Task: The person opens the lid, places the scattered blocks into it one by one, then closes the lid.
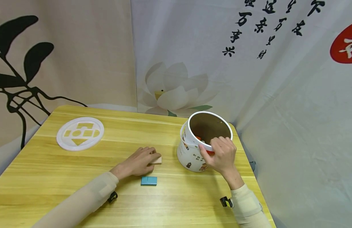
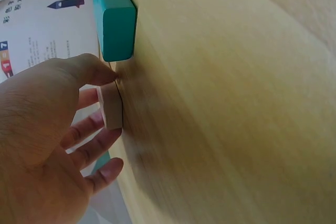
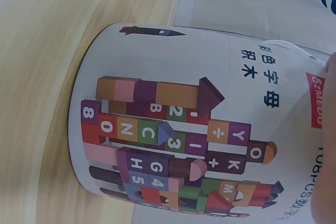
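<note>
My left hand [image 1: 140,161] reaches over the table and pinches a pale wooden block [image 1: 157,160] between thumb and fingers. In the left wrist view the same block [image 2: 111,106] lies close against the tabletop, with the fingers spread behind it. Just nearer than this hand is a blue-green rectangular block [image 1: 148,181]. On the right stands a white printed bucket [image 1: 190,156], tilted slightly, its mouth uncovered. My right hand [image 1: 221,155] grips its near right rim, fingers hooked over the inside and thumb outside. Red-orange pieces [image 1: 198,138] show inside; the rest of the contents is hidden.
A white round lid [image 1: 61,136] with shaped cut-outs lies at the table's far left. The wooden table [image 1: 116,205] meets a hanging printed cloth [image 1: 176,38] behind it. The bucket stands close to the table's right edge.
</note>
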Demonstrator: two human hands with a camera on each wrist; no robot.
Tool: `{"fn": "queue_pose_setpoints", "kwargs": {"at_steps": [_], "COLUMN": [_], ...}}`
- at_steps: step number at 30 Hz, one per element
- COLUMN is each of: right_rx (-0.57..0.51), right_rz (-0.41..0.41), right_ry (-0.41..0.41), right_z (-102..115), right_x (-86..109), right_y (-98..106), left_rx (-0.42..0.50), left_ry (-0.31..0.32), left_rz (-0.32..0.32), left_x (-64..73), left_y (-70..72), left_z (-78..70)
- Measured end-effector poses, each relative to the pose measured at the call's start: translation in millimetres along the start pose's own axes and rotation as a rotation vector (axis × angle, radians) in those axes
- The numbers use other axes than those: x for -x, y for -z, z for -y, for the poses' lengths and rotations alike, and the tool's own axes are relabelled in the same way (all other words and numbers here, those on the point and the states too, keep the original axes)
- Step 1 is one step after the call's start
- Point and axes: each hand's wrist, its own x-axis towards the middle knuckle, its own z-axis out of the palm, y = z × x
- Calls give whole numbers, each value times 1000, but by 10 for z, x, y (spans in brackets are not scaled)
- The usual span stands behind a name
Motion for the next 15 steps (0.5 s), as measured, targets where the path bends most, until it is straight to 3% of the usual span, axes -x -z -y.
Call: {"fn": "queue_pose_setpoints", "kwargs": {"at_steps": [7,15], "right_rx": [-2,-2], "right_rz": [3,9], "right_ry": [1,2], "right_z": [0,1], "right_x": [-6,-2], "right_y": [2,5], "left_rx": [-3,23], "left_ry": [23,4], "left_rz": [15,14], "left_x": [-14,-4], "left_y": [-8,-1], "left_z": [24,47]}}
